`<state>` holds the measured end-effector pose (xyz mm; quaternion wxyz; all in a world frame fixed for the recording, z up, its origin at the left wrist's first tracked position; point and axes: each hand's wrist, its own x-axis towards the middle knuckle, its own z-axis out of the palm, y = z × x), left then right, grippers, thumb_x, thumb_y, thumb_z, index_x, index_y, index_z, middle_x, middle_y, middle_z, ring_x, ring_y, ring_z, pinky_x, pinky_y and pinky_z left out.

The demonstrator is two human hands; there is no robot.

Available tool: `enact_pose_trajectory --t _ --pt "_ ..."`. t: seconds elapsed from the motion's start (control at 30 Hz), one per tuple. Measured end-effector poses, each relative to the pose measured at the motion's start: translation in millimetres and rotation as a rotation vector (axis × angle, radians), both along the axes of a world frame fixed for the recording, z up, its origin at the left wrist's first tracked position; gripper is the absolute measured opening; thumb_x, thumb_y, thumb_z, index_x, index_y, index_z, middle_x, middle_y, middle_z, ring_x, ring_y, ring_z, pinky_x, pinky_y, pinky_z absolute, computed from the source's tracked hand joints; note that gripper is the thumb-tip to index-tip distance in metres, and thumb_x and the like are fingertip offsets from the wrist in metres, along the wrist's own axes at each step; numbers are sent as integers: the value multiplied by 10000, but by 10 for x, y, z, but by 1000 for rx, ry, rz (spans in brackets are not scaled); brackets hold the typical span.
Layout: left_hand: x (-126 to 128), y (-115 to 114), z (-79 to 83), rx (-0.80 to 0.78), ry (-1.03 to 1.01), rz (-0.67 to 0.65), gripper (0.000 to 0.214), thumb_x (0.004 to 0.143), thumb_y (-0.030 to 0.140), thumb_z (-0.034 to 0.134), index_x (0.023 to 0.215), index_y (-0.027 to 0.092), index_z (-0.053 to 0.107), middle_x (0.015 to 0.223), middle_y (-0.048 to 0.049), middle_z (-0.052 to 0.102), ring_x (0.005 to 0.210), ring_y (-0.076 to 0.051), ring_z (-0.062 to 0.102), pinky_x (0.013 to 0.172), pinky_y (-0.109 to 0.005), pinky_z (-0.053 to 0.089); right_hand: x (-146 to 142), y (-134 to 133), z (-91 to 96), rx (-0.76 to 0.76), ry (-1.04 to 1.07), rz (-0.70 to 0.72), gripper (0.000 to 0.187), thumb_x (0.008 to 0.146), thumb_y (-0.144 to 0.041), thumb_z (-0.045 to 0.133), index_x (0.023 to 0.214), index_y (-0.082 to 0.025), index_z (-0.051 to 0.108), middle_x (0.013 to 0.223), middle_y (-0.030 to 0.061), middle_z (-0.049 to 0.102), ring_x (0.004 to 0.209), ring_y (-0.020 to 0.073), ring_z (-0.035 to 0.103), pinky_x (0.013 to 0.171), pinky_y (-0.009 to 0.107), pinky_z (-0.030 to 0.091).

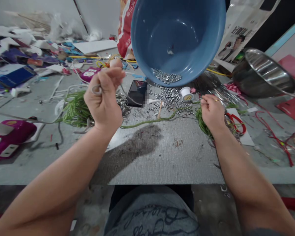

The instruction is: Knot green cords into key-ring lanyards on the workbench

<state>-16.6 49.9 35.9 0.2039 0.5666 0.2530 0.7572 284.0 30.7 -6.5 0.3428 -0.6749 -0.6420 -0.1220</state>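
My left hand (103, 100) is raised above the table with its fingers curled closed. A thin grey cord (128, 94) trails from it toward the phone, and a grey loop shows by its fingers. Behind that wrist lies a bundle of green cords (76, 109). On the right, my right hand (213, 111) pinches a thin green cord (197, 102) between thumb and fingers. Below it sits another green bundle (203, 123), partly hidden by the hand. A green braided cord (147, 122) stretches over the table between both hands.
A tilted blue basin (177, 36) holds small metal beads (167, 77), with more beads (170, 98) spilled before it. Nearby are a white spool (186, 94) and a black phone (137, 93). A steel bowl (263, 75) stands right; a purple device (12, 137) lies left.
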Motion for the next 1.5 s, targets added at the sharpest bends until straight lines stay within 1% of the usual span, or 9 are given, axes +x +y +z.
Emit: enact_pose_trajectory --t 0.33,0.47,0.6,0.73,0.87,1.0,1.2,1.3,1.5 --pt "341 -524 -283 245 826 -109 175 868 192 483 965 118 609 866 -97 644 872 -166 589 748 -328 510 -627 -400 80 123 -123 491 375 910 -293 367 1230 -171 519 1256 132 536 1170 231 493 985 448 395" --pt "416 -593 -348 205 887 -269 170 870 202 456 816 130 600 793 -89 623 812 -167 559 763 -343 493 -724 -476 63 58 -63 610 417 916 -289 363 1322 -217 429 1349 101 459 1253 226 412 1015 455 366" --pt "365 -595 -263 97 790 -516 307 906 232 346 653 169 509 655 -53 574 706 -150 534 723 -349 487 -719 -492 55 -61 209 638 407 923 -327 353 1307 -242 455 1341 84 470 1052 188 574 858 371 494" --pt "282 -569 -188 25 645 -554 369 920 271 316 577 186 424 587 -29 527 714 -159 559 735 -375 489 -690 -547 122 -321 504 708 441 905 -454 365 1234 -213 535 901 60 687 625 120 600 573 270 499" --pt "229 -567 -167 187 650 -362 337 921 260 324 649 176 505 774 -72 616 844 -171 591 834 -407 474 -693 -638 251 -768 711 1007 512 867 -547 384 1039 -143 648 483 -14 582 402 73 458 422 194 386" --pt "230 -585 -183 257 705 -310 310 922 292 330 789 174 584 978 -116 638 963 -185 587 850 -397 476 -722 -673 332 -1324 856 1205 570 809 -608 435 964 -115 675 596 39 653 470 86 534 451 197 428" --pt "303 -574 -199 -263 288 -613 445 899 413 352 532 195 477 563 -43 567 752 -193 615 761 -407 505 -711 -624 334 -1591 854 1224 583 787 -617 459 1103 -158 630 1060 118 657 524 73 591 518 220 486" --pt "331 -533 -183 -481 152 -679 491 853 505 386 466 203 408 494 -31 504 609 -185 590 666 -399 513 -718 -621 279 -1493 847 1167 584 789 -624 449 1103 -166 628 1008 102 668 491 64 561 482 210 465" --pt "355 -473 -240 -739 199 -769 359 818 445 490 627 158 592 626 -39 598 579 -131 562 611 -305 475 -719 -574 120 -744 925 932 501 867 -571 349 983 -206 671 967 65 637 548 71 496 516 231 445"
